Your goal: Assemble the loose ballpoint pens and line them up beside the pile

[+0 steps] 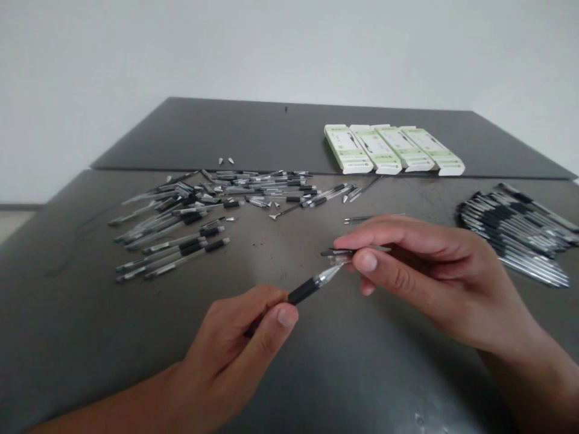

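Observation:
My left hand (246,343) is closed around a pen (305,290) with a black rubber grip and a silver cone tip, pointing up and to the right. Between thumb and fingers, my right hand (425,277) pinches a pen cap (337,255), clear with a black clip. The cap's near end is right at the pen's tip; whether they touch I cannot tell. Just behind the right hand lie a few thin refills (362,220). My fingers hide the rear of the pen and part of the cap.
A loose heap of pen parts (190,208) with black grips spreads over the left and middle of the dark table (113,349). Neatly gathered pens (520,232) lie at the right. Several green-white boxes (393,147) rest at the back, and small silver tips (226,161) lie nearby.

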A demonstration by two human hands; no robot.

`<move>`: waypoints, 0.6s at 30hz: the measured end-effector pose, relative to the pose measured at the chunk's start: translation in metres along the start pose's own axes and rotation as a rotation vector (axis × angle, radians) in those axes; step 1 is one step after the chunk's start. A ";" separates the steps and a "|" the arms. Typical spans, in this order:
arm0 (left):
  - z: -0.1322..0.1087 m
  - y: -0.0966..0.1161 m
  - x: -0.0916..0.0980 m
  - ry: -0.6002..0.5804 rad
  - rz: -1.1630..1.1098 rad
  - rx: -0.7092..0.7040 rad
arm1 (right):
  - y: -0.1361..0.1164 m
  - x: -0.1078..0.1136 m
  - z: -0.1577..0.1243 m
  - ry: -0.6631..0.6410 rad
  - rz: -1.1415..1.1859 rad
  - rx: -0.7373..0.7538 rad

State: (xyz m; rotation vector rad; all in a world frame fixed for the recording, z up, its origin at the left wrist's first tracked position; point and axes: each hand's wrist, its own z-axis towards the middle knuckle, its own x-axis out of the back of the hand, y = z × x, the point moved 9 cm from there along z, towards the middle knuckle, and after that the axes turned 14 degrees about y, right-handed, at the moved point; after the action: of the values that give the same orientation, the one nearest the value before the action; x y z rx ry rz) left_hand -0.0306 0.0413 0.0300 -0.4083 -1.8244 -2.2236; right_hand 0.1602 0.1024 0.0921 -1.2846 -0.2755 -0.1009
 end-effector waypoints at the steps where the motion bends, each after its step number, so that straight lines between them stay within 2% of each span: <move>1: 0.000 0.001 0.001 0.010 -0.002 -0.003 | 0.000 0.002 0.000 0.009 -0.026 0.024; 6: 0.001 0.002 0.002 0.034 -0.004 -0.031 | -0.003 0.010 0.005 0.030 -0.162 0.158; 12: -0.001 0.001 0.000 0.019 0.035 -0.078 | -0.009 0.004 0.004 -0.028 -0.231 0.268; 18: -0.001 0.002 -0.001 0.001 0.068 -0.067 | -0.007 0.004 0.005 -0.077 -0.269 0.280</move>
State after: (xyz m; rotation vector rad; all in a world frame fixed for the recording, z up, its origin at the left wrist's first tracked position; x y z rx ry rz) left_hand -0.0295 0.0399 0.0311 -0.4744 -1.7132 -2.2429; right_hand 0.1619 0.1053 0.1009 -0.9700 -0.5105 -0.2340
